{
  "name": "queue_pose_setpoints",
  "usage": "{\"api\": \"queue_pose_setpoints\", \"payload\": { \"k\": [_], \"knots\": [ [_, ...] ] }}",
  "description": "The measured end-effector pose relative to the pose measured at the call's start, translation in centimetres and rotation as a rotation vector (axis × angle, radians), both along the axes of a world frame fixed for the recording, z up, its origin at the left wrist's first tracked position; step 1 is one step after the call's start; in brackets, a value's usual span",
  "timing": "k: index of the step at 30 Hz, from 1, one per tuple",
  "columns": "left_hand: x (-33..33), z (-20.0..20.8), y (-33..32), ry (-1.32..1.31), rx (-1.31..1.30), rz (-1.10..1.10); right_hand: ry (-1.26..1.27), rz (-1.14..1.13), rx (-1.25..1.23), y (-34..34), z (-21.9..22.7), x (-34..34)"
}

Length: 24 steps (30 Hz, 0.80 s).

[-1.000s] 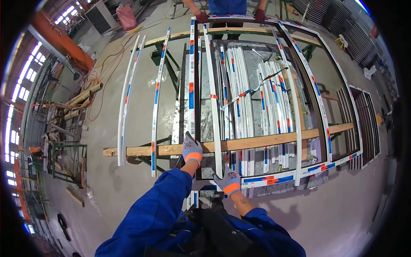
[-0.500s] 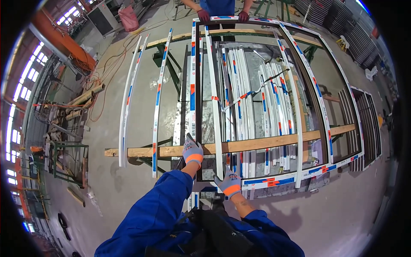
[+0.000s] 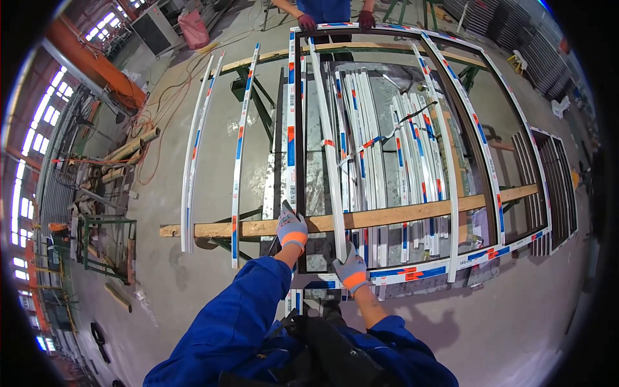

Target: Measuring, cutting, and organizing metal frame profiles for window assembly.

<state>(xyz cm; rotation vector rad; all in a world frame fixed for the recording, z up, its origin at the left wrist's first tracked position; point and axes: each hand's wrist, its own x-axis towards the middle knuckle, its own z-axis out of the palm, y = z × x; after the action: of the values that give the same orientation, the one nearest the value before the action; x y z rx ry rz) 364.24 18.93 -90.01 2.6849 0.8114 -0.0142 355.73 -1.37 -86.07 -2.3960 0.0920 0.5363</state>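
Note:
A large rectangular metal frame [image 3: 291, 155], wrapped in white film with blue and red markings, lies across wooden beams. My left hand [image 3: 292, 230], in a grey and orange glove, is closed on its left side bar near the front corner. My right hand [image 3: 351, 267], gloved alike, grips the near end of a long white strip [image 3: 330, 151] lying lengthwise inside the frame. That end is beside the frame's front bar [image 3: 412, 274]. Another white strip [image 3: 448, 168] crosses the frame farther right. My palms hide parts of both grips.
A co-worker's dark red gloved hands [image 3: 366, 20] rest on the frame's far bar. A wooden beam [image 3: 400, 214] runs beneath the frame. Two loose strips [image 3: 240, 148] [image 3: 196, 155] lie to the left. Many profiles [image 3: 364, 129] are stacked below. Barred frames [image 3: 554, 187] stand at right.
My right hand has moved slightly right, taking the near end of the white strip with it. My left hand stays on the frame's side bar.

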Motion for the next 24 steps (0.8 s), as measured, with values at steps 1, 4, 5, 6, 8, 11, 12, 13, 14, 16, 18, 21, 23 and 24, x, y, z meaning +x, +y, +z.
{"api": "queue_pose_setpoints", "payload": {
  "k": [1, 4, 5, 6, 8, 11, 12, 13, 14, 16, 18, 21, 23, 24],
  "knots": [
    [0.0, 0.1, -0.2, -0.01, -0.006, 0.002, -0.023, -0.031, 0.043, -0.2, -0.6, 0.4],
    [0.1, 0.1, -0.2, -0.004, -0.024, 0.0, -0.089, -0.077, 0.115, 0.4, -1.5, 0.9],
    [0.2, 0.0, 0.0, -0.011, -0.002, -0.001, -0.134, -0.092, 0.143, 0.9, -1.3, 1.0],
    [0.1, -0.2, 0.2, -0.008, 0.002, 0.001, -0.131, -0.09, 0.148, 1.3, -2.0, 0.9],
    [0.2, 0.7, -0.5, 0.006, -0.097, 0.015, -0.239, -0.17, 0.311, 1.7, -3.0, 0.7],
    [-0.1, 0.2, -0.2, -0.039, -0.036, -0.003, -0.188, -0.152, 0.27, 2.9, -4.1, 0.7],
    [-0.2, -0.1, 0.0, -0.094, -0.005, -0.022, -0.194, -0.148, 0.276, 3.4, -4.4, 0.7],
    [-0.1, 0.0, 0.0, -0.075, -0.029, -0.009, -0.222, -0.142, 0.287, 3.8, -4.2, 0.8],
    [0.0, 0.1, 0.1, -0.071, -0.027, -0.009, -0.219, -0.143, 0.289, 4.0, -4.1, 1.0],
    [0.2, 0.3, 0.1, 0.024, -0.104, -0.002, -0.268, -0.139, 0.365, 4.3, -3.9, 1.5],
    [0.6, 0.5, -0.1, 0.023, -0.09, -0.008, -0.242, -0.137, 0.347, 4.6, -5.2, 2.1],
    [0.7, 0.8, -0.5, -0.035, -0.092, -0.008, -0.292, -0.141, 0.303, 5.0, -6.1, 2.1],
    [0.6, 0.4, -0.3, -0.078, -0.028, -0.017, -0.291, -0.16, 0.385, 5.5, -6.0, 2.0],
    [0.9, 0.3, -0.2, -0.075, -0.023, -0.014, -0.287, -0.159, 0.391, 5.7, -6.0, 2.1]
  ]
}}
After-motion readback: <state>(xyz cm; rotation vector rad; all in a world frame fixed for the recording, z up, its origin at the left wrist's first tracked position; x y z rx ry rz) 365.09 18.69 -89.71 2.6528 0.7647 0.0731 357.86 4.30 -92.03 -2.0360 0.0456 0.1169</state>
